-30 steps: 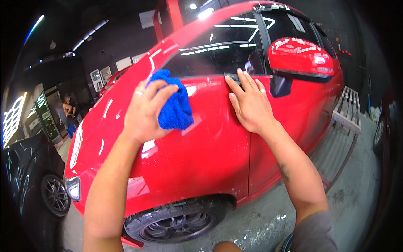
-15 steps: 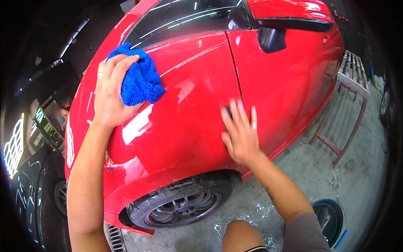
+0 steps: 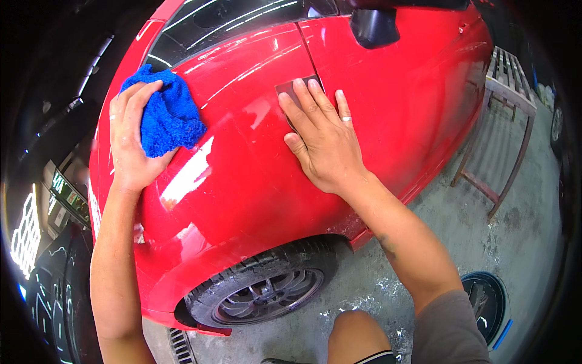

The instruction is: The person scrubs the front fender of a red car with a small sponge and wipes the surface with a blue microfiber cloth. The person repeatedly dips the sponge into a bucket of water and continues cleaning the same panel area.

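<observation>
My left hand (image 3: 130, 136) grips a bunched blue microfibre cloth (image 3: 173, 115) against the red front fender (image 3: 242, 188) of a car. Its fingers curl over the cloth's left side. My right hand (image 3: 324, 133) presses flat, fingers stretched, over a thin dark sheet of sandpaper (image 3: 282, 91) by the seam between fender and door (image 3: 400, 103). Only the sheet's upper and left edges show; the rest is covered by my fingers.
Below the fender is the front wheel (image 3: 267, 294). A side mirror (image 3: 374, 27) juts out at the top. To the right stands a slatted metal bench (image 3: 511, 94), with a dark bucket (image 3: 482, 303) on the wet floor (image 3: 448, 242) at lower right. A floor grate (image 3: 180, 346) lies at lower left.
My right hand has slid up and left along the panel with the sandpaper, which shows more now. My left hand and the cloth appear further left, as the whole view has shifted.
</observation>
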